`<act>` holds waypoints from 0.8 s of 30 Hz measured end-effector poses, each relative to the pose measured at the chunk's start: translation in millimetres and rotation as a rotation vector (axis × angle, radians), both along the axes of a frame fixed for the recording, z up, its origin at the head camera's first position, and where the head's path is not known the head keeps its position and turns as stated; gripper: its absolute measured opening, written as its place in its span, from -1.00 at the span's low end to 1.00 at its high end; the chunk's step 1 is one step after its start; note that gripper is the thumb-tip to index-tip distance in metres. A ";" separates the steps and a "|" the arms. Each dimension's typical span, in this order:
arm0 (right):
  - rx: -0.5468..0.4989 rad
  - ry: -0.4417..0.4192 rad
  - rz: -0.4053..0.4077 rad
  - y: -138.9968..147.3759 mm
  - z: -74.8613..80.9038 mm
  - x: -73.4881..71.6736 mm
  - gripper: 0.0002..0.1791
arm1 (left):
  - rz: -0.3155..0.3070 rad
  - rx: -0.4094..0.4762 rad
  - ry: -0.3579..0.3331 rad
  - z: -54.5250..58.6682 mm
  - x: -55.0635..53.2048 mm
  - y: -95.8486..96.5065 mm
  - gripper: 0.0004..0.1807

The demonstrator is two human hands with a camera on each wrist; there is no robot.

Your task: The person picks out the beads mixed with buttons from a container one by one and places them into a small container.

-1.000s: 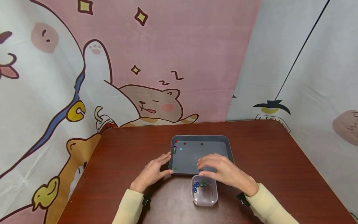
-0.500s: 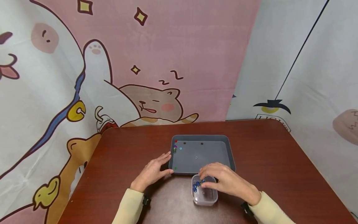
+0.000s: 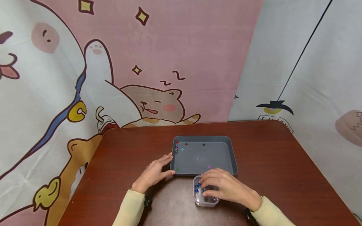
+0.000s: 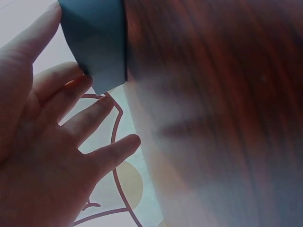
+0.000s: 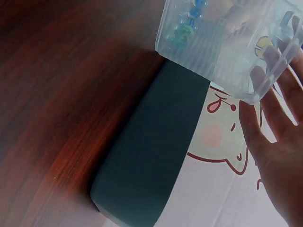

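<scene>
In the head view my right hand [image 3: 224,185] reaches over the clear plastic box [image 3: 205,204], pinching a small blue marble [image 3: 204,190] between thumb and fingers. Several other blue marbles [image 3: 197,188] lie in the box's left part. The right wrist view shows green marbles [image 5: 183,33] through the box wall, and my fingers [image 5: 255,127] partly behind it. My left hand [image 3: 152,173], fingers spread and fairly straight, rests against the left end of the grey tray [image 3: 203,172]. The left wrist view shows the left fingers [image 4: 90,120] at the tray's end.
Inside the tray are small coloured marks, such as a magenta ring [image 3: 209,166] and a red dot [image 3: 177,142]. Small dark and green items [image 3: 176,150] sit by its left wall. All stands on a brown wooden table [image 3: 263,150], before a cartoon cloth [image 3: 206,62].
My right hand has moved from above the tray's front edge down and toward me, over the box, with the blue marble between its fingers. The left hand has stayed at the tray.
</scene>
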State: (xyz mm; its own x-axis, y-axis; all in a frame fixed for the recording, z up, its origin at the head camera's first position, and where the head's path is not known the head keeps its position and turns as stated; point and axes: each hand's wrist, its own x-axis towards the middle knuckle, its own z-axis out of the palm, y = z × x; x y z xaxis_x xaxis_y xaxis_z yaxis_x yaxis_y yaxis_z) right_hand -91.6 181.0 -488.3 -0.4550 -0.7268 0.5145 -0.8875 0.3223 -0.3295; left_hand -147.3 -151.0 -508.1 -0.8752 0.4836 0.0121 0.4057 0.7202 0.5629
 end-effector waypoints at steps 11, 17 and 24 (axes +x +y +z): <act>0.035 -0.045 -0.043 1.4 9.9 -5.0 -0.73 | 0.005 0.006 -0.011 -0.7 -0.7 -0.6 -0.22; 0.020 -0.069 -0.070 2.7 20.3 -12.5 -0.71 | 0.004 0.002 -0.009 -2.1 -0.1 -0.4 -0.21; 0.021 -0.083 -0.096 1.1 29.5 -25.9 -0.68 | 0.008 0.009 -0.011 -2.7 -0.5 -0.9 -0.22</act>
State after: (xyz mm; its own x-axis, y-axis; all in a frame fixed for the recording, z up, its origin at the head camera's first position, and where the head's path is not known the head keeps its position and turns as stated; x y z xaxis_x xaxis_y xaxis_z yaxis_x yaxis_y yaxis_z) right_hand -117.5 182.1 -458.7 -0.5635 -0.6878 0.4575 -0.8220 0.4121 -0.3930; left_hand -147.8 -151.9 -510.8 -0.8793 0.4761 0.0073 0.3936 0.7181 0.5739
